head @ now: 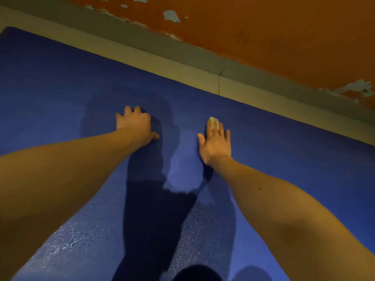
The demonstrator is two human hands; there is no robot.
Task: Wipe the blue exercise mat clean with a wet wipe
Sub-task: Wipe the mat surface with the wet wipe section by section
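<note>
The blue textured exercise mat (60, 82) lies flat on the floor and fills most of the view, its far edge running on a slant from 10 o'clock down to 3 o'clock. Its near part, toward 7 o'clock, glistens with fine bright specks (a wet-looking sheen).

A small, pale, crumpled wet wipe (214, 122) sits on the mat just right of centre, at the tips of the right hand's middle fingers. The right hand (216, 145) lies flat, palm down, fingers straight and slightly spread with the thumb out toward 9 o'clock; nothing is curled round the wipe, and whether it lies under the fingertips or over them I cannot tell.

The left hand (134, 124), at 9 o'clock from the right and apart from it, presses the bare mat, fingers spread and a little bent, thumb toward 3 o'clock, holding nothing. Both bare forearms reach in from the lower corners, and dark shadows (150, 209) fall between them.

Beyond the mat's far edge runs a beige strip of floor (182, 72), then a grey skirting band (142, 37), then an orange wall (263, 27) with pale peeled patches (171, 16) at 12 o'clock.
</note>
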